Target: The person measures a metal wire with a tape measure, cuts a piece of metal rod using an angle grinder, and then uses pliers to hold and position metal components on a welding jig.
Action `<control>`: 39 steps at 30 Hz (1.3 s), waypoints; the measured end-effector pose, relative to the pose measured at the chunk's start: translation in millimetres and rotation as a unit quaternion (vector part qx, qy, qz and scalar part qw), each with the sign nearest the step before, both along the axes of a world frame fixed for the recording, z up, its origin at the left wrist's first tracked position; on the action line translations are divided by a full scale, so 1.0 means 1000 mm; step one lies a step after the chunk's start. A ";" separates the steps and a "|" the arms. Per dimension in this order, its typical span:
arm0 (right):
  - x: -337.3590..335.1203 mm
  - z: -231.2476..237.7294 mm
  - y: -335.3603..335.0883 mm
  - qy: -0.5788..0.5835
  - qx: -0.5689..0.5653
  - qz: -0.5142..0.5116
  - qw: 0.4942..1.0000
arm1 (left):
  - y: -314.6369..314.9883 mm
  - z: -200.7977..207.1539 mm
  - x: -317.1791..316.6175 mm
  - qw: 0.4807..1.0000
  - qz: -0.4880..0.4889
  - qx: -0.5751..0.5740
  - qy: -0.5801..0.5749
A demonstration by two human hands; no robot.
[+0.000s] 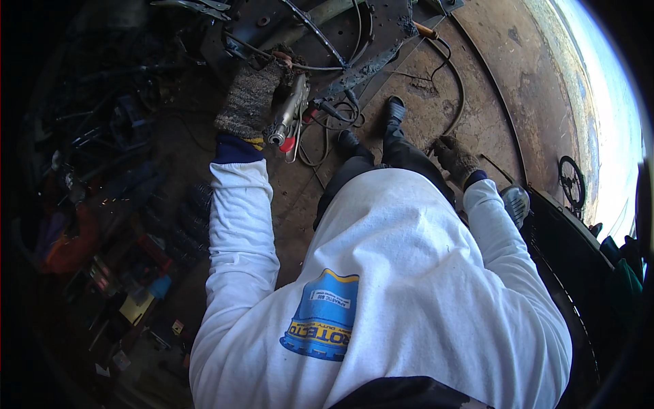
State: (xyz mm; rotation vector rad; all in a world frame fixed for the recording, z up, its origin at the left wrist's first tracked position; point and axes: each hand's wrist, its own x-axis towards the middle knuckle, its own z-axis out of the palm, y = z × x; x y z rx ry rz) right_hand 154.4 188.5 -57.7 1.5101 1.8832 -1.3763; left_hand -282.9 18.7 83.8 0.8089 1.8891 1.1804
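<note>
My left hand [251,99], in a thick grey-brown knitted glove, reaches to the near edge of a dark metal frame [262,22]. Its fingers curl in at that edge; what they grip is hidden. Close beside the glove is a pair of locking pliers [291,112], silver with a red lever, its screw end toward me. My right hand [455,158], in a similar dark glove, hangs low beside my right thigh, apart from the frame. Its fingers are too dark to read. A thin rod [497,168] shows just right of that glove.
Cables [462,102] cross the stained brown floor [490,61]. An orange-handled tool [426,31] lies by the frame's right end. Dark clutter with a yellow piece [136,308] fills the left side. A black spoked wheel [571,183] stands at far right.
</note>
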 end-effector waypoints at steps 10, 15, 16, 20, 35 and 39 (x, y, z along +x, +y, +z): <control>0.001 0.011 0.000 -0.006 0.006 -0.009 1.000 | -0.009 -0.014 -0.013 0.985 -0.104 -0.044 0.131; -0.008 0.025 -0.002 -0.016 0.010 -0.006 1.000 | -0.013 -0.018 -0.018 0.984 -0.114 -0.027 0.134; -0.008 0.025 -0.002 -0.015 0.010 -0.008 1.000 | -0.013 -0.018 -0.018 0.986 -0.111 -0.022 0.119; -0.010 0.028 -0.002 -0.017 0.010 -0.009 1.000 | -0.012 -0.021 -0.019 0.988 -0.114 -0.010 0.103; 0.004 -0.010 0.007 0.006 0.012 0.029 0.999 | -0.003 0.004 0.004 0.985 -0.080 -0.023 0.150; 0.002 -0.012 0.010 0.003 -0.018 0.010 1.000 | -0.007 -0.008 0.001 0.993 -0.039 0.051 0.095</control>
